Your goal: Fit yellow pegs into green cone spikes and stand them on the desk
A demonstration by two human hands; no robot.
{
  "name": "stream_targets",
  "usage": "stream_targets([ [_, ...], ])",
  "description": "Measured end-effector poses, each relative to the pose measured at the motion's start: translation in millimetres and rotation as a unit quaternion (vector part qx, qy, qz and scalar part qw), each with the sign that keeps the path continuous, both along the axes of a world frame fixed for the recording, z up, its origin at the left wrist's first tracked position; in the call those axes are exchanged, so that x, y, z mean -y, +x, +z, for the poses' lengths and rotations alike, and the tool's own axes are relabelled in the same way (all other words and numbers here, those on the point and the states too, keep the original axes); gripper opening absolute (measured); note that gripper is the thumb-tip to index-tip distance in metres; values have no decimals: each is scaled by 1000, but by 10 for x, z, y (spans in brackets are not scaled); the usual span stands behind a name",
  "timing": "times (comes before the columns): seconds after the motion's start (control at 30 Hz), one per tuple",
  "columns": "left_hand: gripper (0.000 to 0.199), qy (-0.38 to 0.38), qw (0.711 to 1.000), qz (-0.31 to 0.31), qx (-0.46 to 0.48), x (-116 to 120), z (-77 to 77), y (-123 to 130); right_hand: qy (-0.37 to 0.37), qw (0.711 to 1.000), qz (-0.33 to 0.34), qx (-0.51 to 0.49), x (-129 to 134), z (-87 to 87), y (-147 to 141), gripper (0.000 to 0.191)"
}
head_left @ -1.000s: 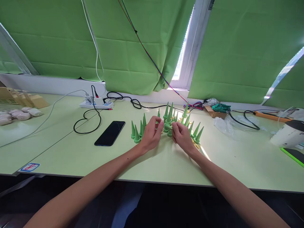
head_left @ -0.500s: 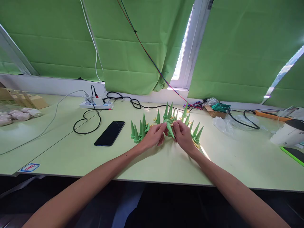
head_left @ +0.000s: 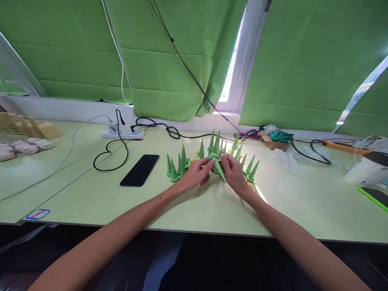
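Note:
Between my hands, a green plastic cone is tilted, its ridged base up and its tip toward me and to the right. My left hand is closed, thumb and fingers pinching the cone near its base. Close against the cone's right side, my right hand is closed too; its fingertips are partly hidden, and what they hold I cannot make out. More green cones stand upright on the table to the left, behind and to the right. Small yellow pieces lie among them.
A black phone lies left of the cones. Behind it are a power strip and looped black cable. At the right are a small cardboard box, plastic wrap and a white cup with a dark top.
The cone in my hands has swung, its tip now farther right and nearer me. A yellow piece that showed at my right fingertips is now out of sight.

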State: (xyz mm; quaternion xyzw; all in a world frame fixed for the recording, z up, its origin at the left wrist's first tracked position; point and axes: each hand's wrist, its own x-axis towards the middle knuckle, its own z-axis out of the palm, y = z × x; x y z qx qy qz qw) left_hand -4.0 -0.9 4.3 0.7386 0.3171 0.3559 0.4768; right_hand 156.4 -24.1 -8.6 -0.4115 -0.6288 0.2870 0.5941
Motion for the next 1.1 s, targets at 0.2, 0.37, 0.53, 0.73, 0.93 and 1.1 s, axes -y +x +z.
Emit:
stream_targets([
  [0.2, 44, 9, 1000, 3, -10, 2, -2, -2, 10, 999, -15, 29, -20, -20, 25, 48],
  [0.37, 41, 30, 999, 10, -16, -13, -26, -8, -20, 1000, 9, 6, -24, -46, 25, 47],
  [0.53, 39, 69, 997, 39, -17, -34, -63, -6, -30, 999, 21, -2, -42, -78, 35, 48],
  [0.73, 40, 130, 989, 60, -35, -34, -77, -10, -32, 999, 16, -3, -48, -74, 38, 48],
  [0.93, 30, 184, 980, 67, -27, -35, -65, -19, -31, 999, 15, -7, -50, -61, 34, 51],
  [1.1, 20, 236, 970, 53, -18, -25, -56, -24, -41, 999, 24, -9, -51, -70, 28, 50],
])
